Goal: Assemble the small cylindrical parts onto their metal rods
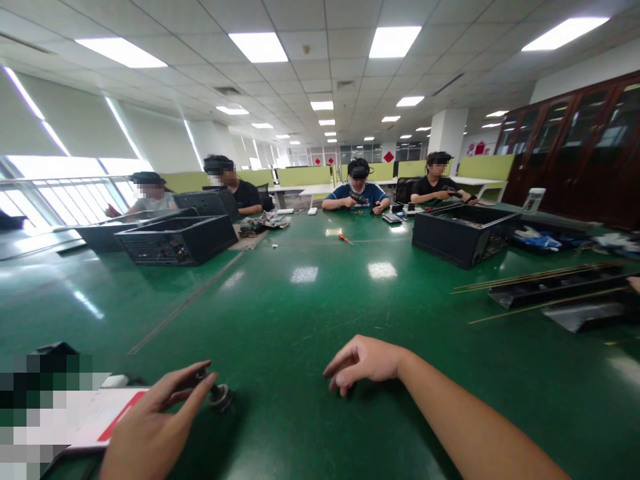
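At the near edge of the glossy green table, a small dark knob-like metal part, judged light, rigid and best gripped by its sides, is pinched by the left hand, while the right hand is rested beside it, loosely curled and empty.

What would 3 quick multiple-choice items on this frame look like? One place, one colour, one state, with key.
1. Where is the small dark knob-like part?
A. On the table at the left hand's fingertips
B. Inside the black case on the right
C. Under the right hand

2. What colour is the table top?
A. White
B. Green
C. Brown

3. How is the right hand?
A. Gripping a screwdriver
B. Lifting a case
C. Holding nothing, fingers curled down onto the table

Key: 1 A, the part sits on the table by the left hand, whose thumb and forefinger meet at it. 2 B, the glossy surface is green all over. 3 C, no object shows in that hand and its fingertips touch the table.
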